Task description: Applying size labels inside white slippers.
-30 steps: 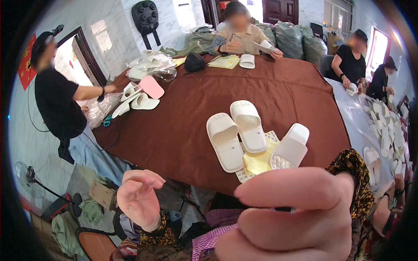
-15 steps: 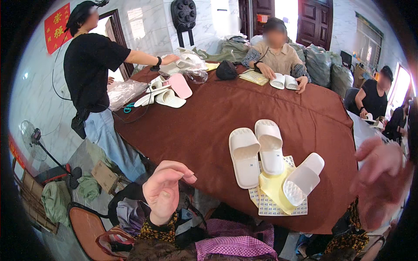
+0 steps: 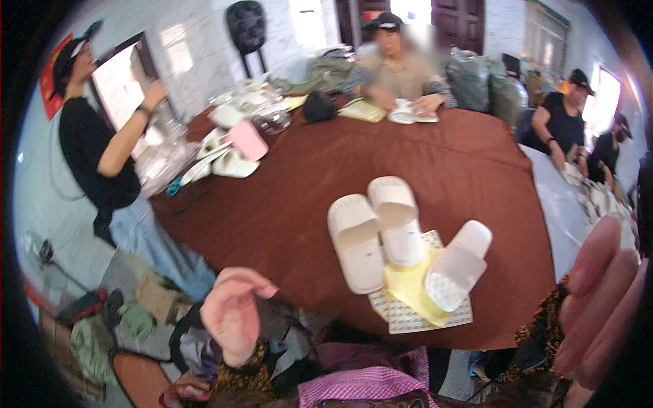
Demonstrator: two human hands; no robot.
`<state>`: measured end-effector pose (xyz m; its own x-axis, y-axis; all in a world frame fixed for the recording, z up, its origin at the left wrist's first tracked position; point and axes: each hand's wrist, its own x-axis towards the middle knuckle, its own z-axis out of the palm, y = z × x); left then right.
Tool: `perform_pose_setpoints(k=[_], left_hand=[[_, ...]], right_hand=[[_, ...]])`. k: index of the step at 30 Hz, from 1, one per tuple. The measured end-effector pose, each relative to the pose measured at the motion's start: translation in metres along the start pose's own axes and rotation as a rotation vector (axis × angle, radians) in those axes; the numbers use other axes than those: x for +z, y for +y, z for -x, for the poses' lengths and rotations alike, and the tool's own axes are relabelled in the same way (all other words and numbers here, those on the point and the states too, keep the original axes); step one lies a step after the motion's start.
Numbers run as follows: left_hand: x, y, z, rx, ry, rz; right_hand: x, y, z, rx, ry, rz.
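Both hands are up and empty, left hand (image 3: 235, 314) loosely curled, right hand (image 3: 602, 299) flat; next I'd reach down for the white slippers (image 3: 376, 230)

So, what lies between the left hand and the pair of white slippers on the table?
In the head view, only bare brown tablecloth lies between the left hand and the pair of white slippers. The hand is raised near the table's edge, touching nothing.

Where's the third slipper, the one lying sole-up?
In the head view, the upturned slipper lies on the brown table, right of the slipper pair, resting on the yellow cloth and nearer the right hand.
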<state>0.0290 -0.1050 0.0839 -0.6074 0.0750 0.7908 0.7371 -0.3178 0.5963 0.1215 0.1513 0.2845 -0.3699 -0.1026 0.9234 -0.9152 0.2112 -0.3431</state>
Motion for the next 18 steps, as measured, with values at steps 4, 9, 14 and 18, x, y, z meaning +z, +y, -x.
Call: perform_pose_setpoints(k=[4, 9, 14, 18], left_hand=[[-0.001, 0.002, 0.005, -0.046, 0.081, -0.047], [-0.003, 0.007, 0.008, -0.14, -0.02, 0.127], [-0.007, -0.008, 0.002, -0.144, -0.074, 0.067], [0.001, -0.002, -0.019, -0.007, -0.147, 0.023]], right_hand=[[-0.054, -0.017, 0.053, -0.054, 0.032, 0.15], [-0.109, -0.047, 0.093, -0.148, 0.005, 0.373], [-0.123, -0.091, 0.104, -0.179, 0.075, 0.381], [-0.121, -0.087, 0.103, -0.209, 0.169, 0.258]])
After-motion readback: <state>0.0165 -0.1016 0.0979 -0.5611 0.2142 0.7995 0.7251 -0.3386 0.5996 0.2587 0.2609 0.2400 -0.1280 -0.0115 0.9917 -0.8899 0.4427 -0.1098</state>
